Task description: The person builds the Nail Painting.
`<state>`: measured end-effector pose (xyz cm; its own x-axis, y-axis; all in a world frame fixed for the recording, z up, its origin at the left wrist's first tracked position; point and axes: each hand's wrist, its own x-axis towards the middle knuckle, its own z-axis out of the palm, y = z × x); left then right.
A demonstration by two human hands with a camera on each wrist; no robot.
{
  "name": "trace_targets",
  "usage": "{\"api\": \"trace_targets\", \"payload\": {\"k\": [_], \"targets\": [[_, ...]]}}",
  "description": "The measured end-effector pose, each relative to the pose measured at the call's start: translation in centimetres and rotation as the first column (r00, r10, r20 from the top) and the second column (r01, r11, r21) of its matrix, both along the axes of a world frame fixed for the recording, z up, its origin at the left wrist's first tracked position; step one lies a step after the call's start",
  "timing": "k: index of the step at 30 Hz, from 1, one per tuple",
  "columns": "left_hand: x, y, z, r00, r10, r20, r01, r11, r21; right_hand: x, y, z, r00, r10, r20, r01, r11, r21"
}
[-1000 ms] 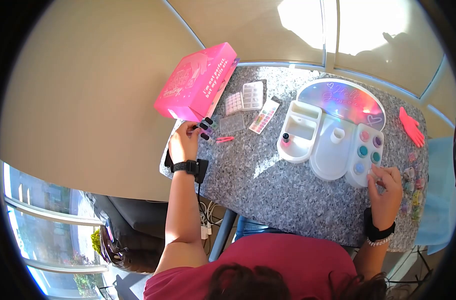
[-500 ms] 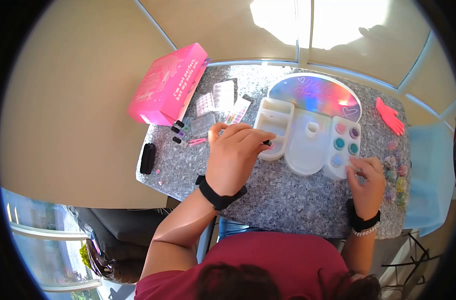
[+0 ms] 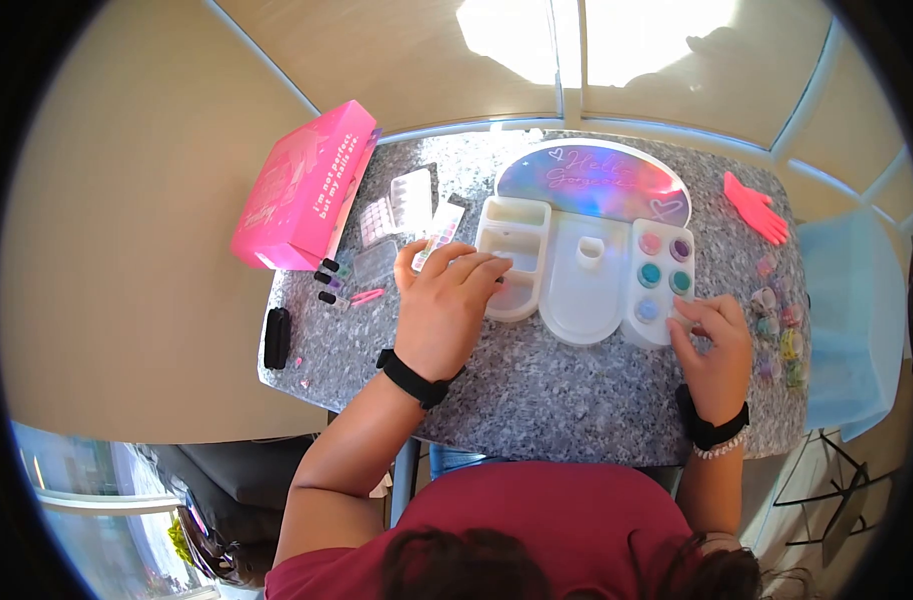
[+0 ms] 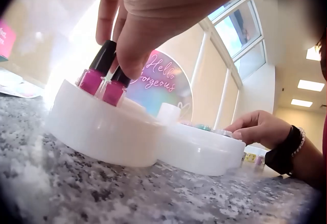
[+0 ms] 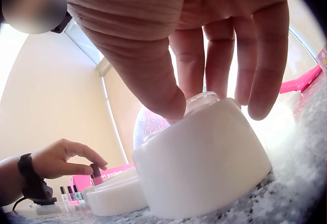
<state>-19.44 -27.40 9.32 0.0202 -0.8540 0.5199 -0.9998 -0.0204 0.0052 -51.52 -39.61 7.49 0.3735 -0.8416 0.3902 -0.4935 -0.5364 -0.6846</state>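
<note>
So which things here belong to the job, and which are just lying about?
In the job:
white organizer
pink polish bottle pinched by the left hand
clear pot at the right hand
Likely: black-capped bottles, loose pots

Lying about, apparently:
pink box
pink glove
pink tweezers
black oblong object

Arms point(image 3: 357, 440) forward, left hand point(image 3: 445, 312) palm-down, pinching; right hand point(image 3: 721, 355) likewise pinching

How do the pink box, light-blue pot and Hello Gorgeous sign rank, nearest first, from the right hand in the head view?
1. Light-blue pot, left of the right hand
2. Hello Gorgeous sign, farther back
3. Pink box, far left
</note>
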Motion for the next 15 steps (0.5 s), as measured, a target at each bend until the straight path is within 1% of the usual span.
{"api": "trace_targets", "payload": {"k": [1,3,4,6,8,10,11,13,14,15], "targets": [[-0.2,0.1,0.5,1.0,0.001,0.001,-0.001,1.0,0.0,0.1,0.0,0.0,1.0,0.005,0.004,-0.005,1.0,0.009],[-0.4,0.5,2.0,0.997,0.009,-0.082,-0.013,0.999,-0.049,0.0,-0.1,-0.3,1.0,0.004,0.004,-0.004,1.0,-0.005],[0.2,1.0,2.3,0.997,0.022,-0.076,-0.026,0.998,-0.049,0.0,-0.1,-0.4,1.0,-0.005,-0.001,0.005,1.0,-0.018],[2.3,2.4,3.0,0.984,0.128,-0.125,-0.146,0.979,-0.142,0.2,0.0,-0.3,1.0,0.001,0.007,-0.001,1.0,-0.009],[5.5,4.3,2.6,0.943,0.328,-0.06,-0.334,0.926,-0.179,0.1,-0.1,-0.3,1.0,-0.005,0.009,0.005,1.0,-0.007],[8.4,6.6,2.6,0.851,0.52,-0.069,-0.524,0.836,-0.16,0.0,-0.2,-0.4,1.0,0.005,-0.009,-0.005,1.0,-0.021],[10.0,7.8,2.2,0.811,0.582,-0.057,-0.582,0.794,-0.175,-0.1,-0.1,-0.4,1.0,0.005,-0.008,-0.005,1.0,-0.022],[12.8,9.8,1.2,0.764,0.63,-0.139,-0.644,0.759,-0.101,0.0,-0.1,-0.3,1.0,0.005,-0.015,-0.005,1.0,-0.022],[13.8,10.4,0.7,0.76,0.635,-0.137,-0.648,0.755,-0.1,0.1,0.0,-0.3,1.0,0.011,-0.015,-0.011,1.0,-0.02],[14.8,10.8,0.3,0.756,0.604,-0.252,-0.632,0.774,-0.044,0.1,-0.1,-0.4,1.0,0.008,-0.014,-0.008,1.0,-0.016]]}}
